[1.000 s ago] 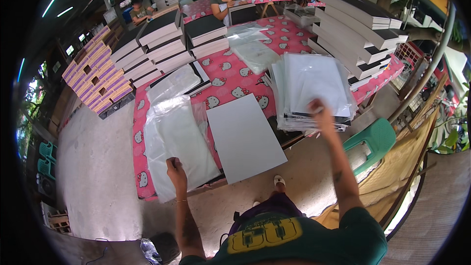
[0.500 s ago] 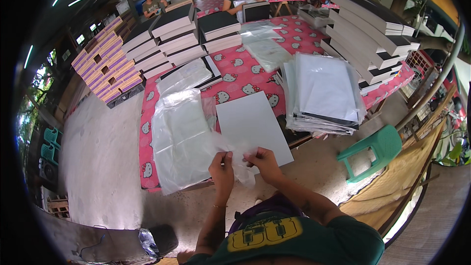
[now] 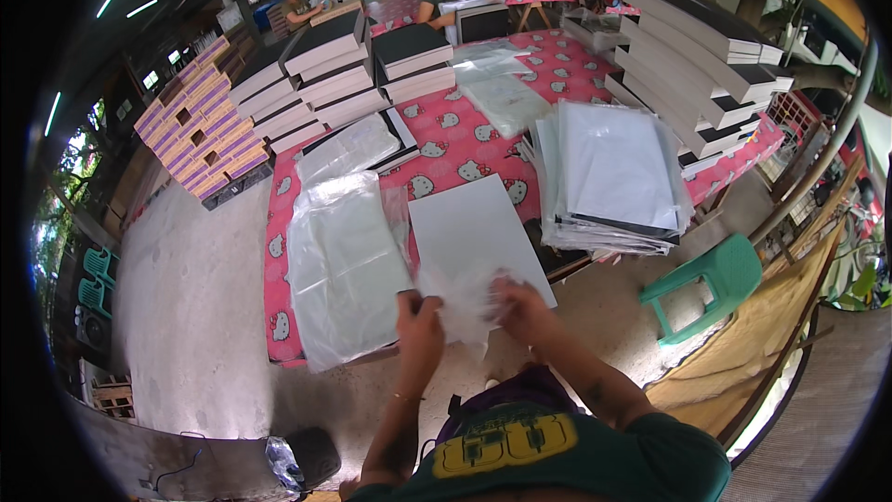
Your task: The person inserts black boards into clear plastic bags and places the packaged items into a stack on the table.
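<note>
Between my hands hangs a thin clear plastic bag (image 3: 465,314), crumpled and partly blurred. My left hand (image 3: 421,327) is closed in a pinch on its left side. My right hand (image 3: 522,309) is at the bag's right side, its fingers smeared by motion, so their grip cannot be made out. Just beyond the bag, a white rectangular sheet or board (image 3: 478,223) lies at the table's near edge, its lower part behind the bag and my right hand. Left of it is a stack of clear plastic bags (image 3: 344,260), close to my left hand.
On the pink patterned table (image 3: 446,144) stand stacks of thick dark-covered books (image 3: 334,65) and, at right, another tall stack (image 3: 706,74). Bagged white sheets (image 3: 623,167) lie in a pile. A green plastic stool (image 3: 706,284) stands at right. Two people work farther back.
My right hand has moved slightly right and lower, now blurred. The plastic between my hands has shifted and spread. My left hand stays nearly in place, still pinching.
</note>
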Action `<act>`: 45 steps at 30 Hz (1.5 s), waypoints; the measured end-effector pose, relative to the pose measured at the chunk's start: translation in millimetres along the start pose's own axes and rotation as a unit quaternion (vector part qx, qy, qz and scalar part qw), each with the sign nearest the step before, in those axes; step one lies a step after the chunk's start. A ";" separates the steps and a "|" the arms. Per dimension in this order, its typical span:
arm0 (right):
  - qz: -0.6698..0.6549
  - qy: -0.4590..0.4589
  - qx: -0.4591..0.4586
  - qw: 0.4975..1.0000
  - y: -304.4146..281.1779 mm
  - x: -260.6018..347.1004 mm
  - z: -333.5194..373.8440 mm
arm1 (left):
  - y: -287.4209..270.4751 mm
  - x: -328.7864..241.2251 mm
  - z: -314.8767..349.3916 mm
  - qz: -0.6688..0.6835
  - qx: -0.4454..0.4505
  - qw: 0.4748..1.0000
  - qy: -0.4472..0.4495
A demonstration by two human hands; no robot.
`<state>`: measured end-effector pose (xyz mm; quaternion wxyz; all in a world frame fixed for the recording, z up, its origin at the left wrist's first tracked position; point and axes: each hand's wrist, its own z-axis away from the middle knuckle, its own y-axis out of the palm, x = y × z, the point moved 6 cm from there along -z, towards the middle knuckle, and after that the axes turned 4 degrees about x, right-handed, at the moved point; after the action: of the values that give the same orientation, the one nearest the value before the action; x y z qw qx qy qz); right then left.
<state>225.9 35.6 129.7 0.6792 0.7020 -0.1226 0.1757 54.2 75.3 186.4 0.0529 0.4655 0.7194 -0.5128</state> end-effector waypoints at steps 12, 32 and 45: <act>0.892 0.054 0.107 0.436 94.1 48.4 21.4 | -30.7 -43.9 -28.7 0.329 0.311 0.892 -0.013; 0.584 -0.007 0.048 0.811 -20.6 111.6 52.3 | -46.0 28.6 2.7 0.575 0.238 0.763 -0.172; 0.260 0.115 0.034 0.958 -49.4 85.4 75.3 | 31.2 13.6 25.3 0.549 0.421 0.683 -0.232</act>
<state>329.7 -31.5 118.8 0.5955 0.6434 -0.2158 0.4299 59.0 65.0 145.6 0.2890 0.6164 0.0074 -0.7325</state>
